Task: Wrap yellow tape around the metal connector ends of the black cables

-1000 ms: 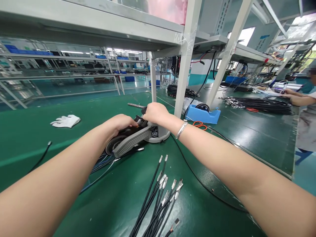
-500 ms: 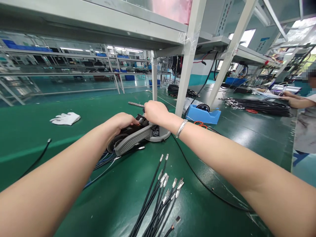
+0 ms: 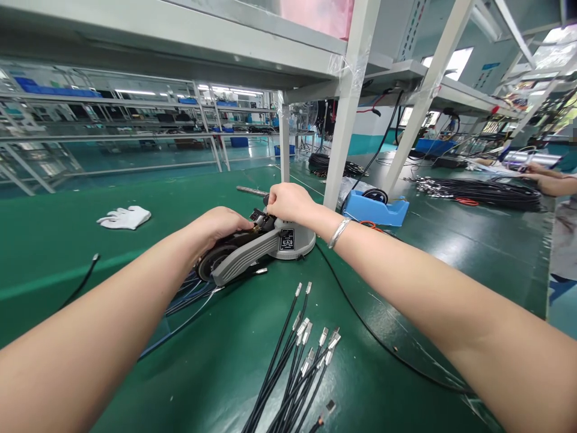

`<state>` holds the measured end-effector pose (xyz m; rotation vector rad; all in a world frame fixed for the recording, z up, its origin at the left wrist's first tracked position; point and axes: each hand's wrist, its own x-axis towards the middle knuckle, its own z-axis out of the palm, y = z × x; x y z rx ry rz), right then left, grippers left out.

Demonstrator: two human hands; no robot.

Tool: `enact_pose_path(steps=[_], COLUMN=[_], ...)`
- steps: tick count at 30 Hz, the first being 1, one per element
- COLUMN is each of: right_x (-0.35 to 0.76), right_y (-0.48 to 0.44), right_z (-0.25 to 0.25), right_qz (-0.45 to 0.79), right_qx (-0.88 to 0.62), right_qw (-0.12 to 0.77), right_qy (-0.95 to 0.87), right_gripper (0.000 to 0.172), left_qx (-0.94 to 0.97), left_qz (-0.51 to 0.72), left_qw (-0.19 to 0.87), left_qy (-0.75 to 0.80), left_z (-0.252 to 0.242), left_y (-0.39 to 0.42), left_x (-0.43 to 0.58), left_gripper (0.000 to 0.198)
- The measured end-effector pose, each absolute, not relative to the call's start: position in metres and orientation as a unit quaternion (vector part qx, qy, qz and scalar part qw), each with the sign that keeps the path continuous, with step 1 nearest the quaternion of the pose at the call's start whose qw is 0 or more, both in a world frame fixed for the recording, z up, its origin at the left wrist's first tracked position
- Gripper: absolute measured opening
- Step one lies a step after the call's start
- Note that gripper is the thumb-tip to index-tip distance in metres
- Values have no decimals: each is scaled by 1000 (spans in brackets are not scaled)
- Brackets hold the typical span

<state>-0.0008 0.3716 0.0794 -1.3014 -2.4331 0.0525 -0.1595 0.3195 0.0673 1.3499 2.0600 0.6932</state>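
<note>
Left hand [image 3: 220, 227] and right hand [image 3: 288, 203], fingers [image 3: 273, 207] curled closed, gripped the black head [image 3: 258, 219] of a grey, round-based benchtop machine [image 3: 246, 252] on a green table [image 3: 54, 228]

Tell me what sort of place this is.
Most likely a factory workshop for cable assembly: a long green-matted workbench under white metal shelving, a bunch of thin black cables with metal terminals, and a grey and black benchtop machine.
</note>
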Motion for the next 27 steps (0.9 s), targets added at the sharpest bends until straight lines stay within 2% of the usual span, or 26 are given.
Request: enact_pose_path(steps=[10,20,27], right_x=[1,0,3], right_y=[374,380,378], right_z=[78,79,83], right_qz=[42,70,92], right_qx=[-474,-486,-506], right_qw=[218,213,208], right_qy=[-852,-845,-832], right_gripper=[6,9,9], left_qx=[534,523,521], left_qz=[213,237,252], left_qw=[314,299,341], left_qy=[755,762,741], left_z=[77,70,71], left_y=[310,315,311], left_x=[-159,-157,-159], left_gripper=[22,22,35])
